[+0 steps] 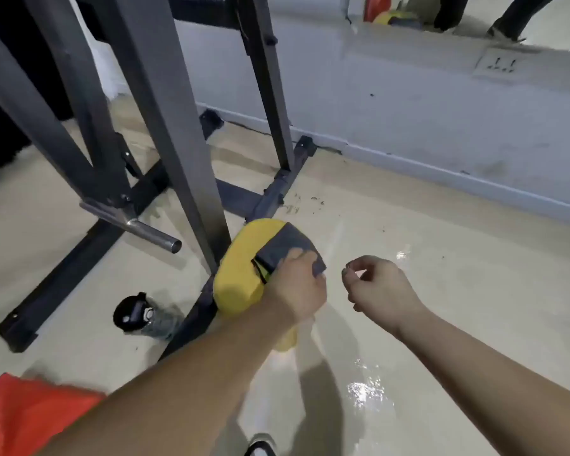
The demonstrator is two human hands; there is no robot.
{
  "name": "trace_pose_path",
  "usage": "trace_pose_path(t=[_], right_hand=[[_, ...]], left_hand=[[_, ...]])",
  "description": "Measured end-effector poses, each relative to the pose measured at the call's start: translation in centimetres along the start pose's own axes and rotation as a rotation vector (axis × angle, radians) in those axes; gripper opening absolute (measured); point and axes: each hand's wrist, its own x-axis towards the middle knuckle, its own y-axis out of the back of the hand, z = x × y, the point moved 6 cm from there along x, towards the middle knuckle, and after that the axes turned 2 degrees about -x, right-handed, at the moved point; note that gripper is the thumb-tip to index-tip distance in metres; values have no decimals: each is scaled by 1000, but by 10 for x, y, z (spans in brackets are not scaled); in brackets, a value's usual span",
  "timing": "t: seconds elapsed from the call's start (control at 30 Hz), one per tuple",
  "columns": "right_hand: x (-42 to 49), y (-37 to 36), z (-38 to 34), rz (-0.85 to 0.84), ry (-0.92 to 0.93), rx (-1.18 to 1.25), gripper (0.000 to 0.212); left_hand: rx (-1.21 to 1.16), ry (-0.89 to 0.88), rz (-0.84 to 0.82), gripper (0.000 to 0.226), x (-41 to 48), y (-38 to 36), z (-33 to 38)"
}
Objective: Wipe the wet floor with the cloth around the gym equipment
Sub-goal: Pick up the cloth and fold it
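A folded yellow and grey cloth (244,268) is bunched in my left hand (297,287), held just above the floor beside the base bar of the dark steel gym rack (165,120). My right hand (380,284) hovers to the right of the cloth with its fingers loosely curled and nothing in them. The beige floor (441,291) shines with water, with bright wet patches (366,390) below my right forearm.
A dark shaker bottle (139,315) stands by the rack's base bar. A steel peg (145,230) sticks out of the rack at low height. Dirt specks (310,204) lie near the rack foot. A grey wall (441,120) runs behind. Red fabric (23,416) shows at lower left.
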Motion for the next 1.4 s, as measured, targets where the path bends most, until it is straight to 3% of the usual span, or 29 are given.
trace_pose_path(t=[0.1,0.23,0.33,0.5,0.6,0.7,0.93,1.07,1.17,1.23,1.4], right_hand=[[40,-32,50,12,25,115,14],[83,-65,107,-69,7,253,21],[99,-77,136,-91,49,277,25],[92,-82,181,-103,20,402,26],[81,-75,199,-96,-4,487,31],[72,-66,206,-111,20,625,41],[46,-83,297,-368,-208,562,51],[35,-75,355,-158,-281,504,41],[36,-69,381,-102,-318,590,20],[40,-63,387,-101,-306,640,15],[45,-49,415,-105,-396,696,31]], left_hand=[[122,136,109,58,56,-29,-45],[285,289,243,57,106,-46,-99],[295,256,371,41,126,-43,-121],[351,210,386,27,116,-42,-99],[136,-87,417,22,81,-60,-33],[-214,-205,314,23,38,-104,11],[-674,63,-88,15,25,-242,13],[-570,80,-228,13,27,-286,18],[-514,33,-234,13,33,-294,29],[-464,-81,-234,12,37,-293,46],[-196,-492,-290,11,11,-316,77]])
